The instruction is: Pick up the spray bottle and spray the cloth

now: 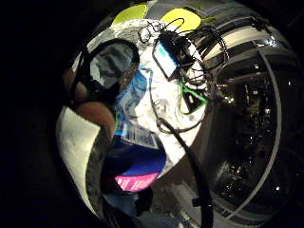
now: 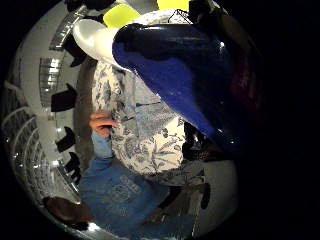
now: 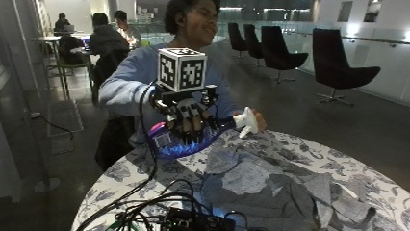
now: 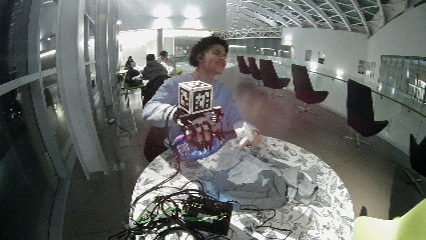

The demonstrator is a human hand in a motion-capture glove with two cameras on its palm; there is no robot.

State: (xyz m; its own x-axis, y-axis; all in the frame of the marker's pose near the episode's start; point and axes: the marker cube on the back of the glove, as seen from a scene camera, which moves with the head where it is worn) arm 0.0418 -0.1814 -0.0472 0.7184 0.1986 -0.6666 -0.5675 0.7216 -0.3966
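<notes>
Dark-blue glossy plastic spray bottle (image 3: 185, 139) with white trigger nozzle (image 3: 247, 122), lifted sideways above crumpled grey cloth (image 3: 269, 185) on floral-patterned round table (image 3: 378, 192), black-gloved right hand (image 3: 187, 118) curled round its body; likely light, rigid, slippery, best gripped near the neck.

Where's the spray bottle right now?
In the outside view the spray bottle is off the table, held in the gloved right hand above the grey cloth, its white nozzle pointing toward the person's bare hand.
</notes>
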